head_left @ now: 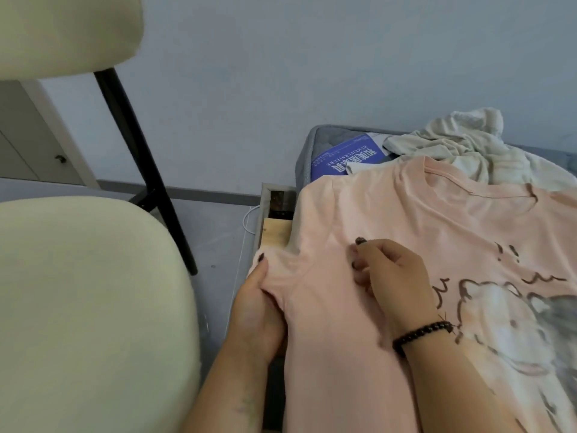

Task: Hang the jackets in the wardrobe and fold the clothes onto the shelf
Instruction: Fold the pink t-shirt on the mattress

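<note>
Our left hand (257, 310) lies at the left edge of the bed, palm turned inward, thumb stretched forward with its dark-painted nail showing, the fingers gripping a bunched fold of fabric. Our left forearm comes up from the bottom of the view. Our right hand (385, 270) rests further in from that edge, back upward, fingers curled and pinching, nails dark. A black beaded bracelet (421, 334) circles our right wrist.

To your left stood a cream padded chair (87, 295) on a black frame. A blue book (346, 157) lay on the grey mattress (307, 151) near the wall. A white cable (248, 218) curled on the floor beside the bed's wooden slat (276, 234).
</note>
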Action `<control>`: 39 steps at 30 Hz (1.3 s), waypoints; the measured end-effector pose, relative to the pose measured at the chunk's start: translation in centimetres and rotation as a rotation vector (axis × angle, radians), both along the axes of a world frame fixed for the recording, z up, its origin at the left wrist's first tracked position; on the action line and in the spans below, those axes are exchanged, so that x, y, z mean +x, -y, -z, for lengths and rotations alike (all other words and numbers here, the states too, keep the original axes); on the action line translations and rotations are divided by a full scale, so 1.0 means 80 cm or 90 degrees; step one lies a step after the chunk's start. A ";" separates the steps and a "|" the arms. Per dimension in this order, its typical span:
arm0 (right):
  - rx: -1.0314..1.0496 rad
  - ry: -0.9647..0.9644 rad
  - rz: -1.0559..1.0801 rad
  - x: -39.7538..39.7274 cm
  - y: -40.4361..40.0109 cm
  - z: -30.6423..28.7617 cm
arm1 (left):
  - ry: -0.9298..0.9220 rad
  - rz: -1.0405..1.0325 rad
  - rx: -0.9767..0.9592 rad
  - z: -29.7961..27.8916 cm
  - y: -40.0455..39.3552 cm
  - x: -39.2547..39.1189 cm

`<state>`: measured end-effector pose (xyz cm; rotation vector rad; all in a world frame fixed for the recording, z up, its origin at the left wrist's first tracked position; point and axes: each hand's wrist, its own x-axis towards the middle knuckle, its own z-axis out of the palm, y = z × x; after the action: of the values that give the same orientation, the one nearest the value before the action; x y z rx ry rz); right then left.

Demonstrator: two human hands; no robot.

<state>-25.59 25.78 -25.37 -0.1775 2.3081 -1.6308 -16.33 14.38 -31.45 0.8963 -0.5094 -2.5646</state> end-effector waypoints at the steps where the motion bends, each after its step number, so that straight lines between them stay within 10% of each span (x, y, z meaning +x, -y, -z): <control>1: -0.072 0.052 0.013 -0.003 0.001 -0.002 | -0.001 -0.026 -0.001 0.005 0.004 -0.001; 5: -0.225 0.185 0.047 -0.009 -0.002 -0.009 | -0.050 -0.112 -0.126 -0.009 0.002 -0.006; 11: -0.532 0.372 0.085 -0.020 -0.015 -0.018 | -0.018 0.201 -0.881 -0.063 -0.036 -0.016; 16: -0.654 0.422 0.031 -0.026 -0.029 -0.021 | 0.056 0.257 -0.956 -0.059 -0.034 -0.006; 24: -0.311 0.205 0.106 -0.035 -0.028 -0.008 | 0.316 0.309 -1.220 -0.060 -0.056 -0.018; 32: -0.281 0.100 0.181 -0.041 -0.052 -0.031 | 0.521 0.508 -1.336 -0.098 -0.081 -0.046; 39: -0.036 -0.165 0.131 -0.045 -0.216 -0.077 | 0.290 0.466 -1.356 -0.096 -0.186 -0.084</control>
<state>-29.21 43.05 -19.21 -0.1787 2.5459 -1.8715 -23.04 29.23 -23.80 0.2562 -2.9601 -0.6613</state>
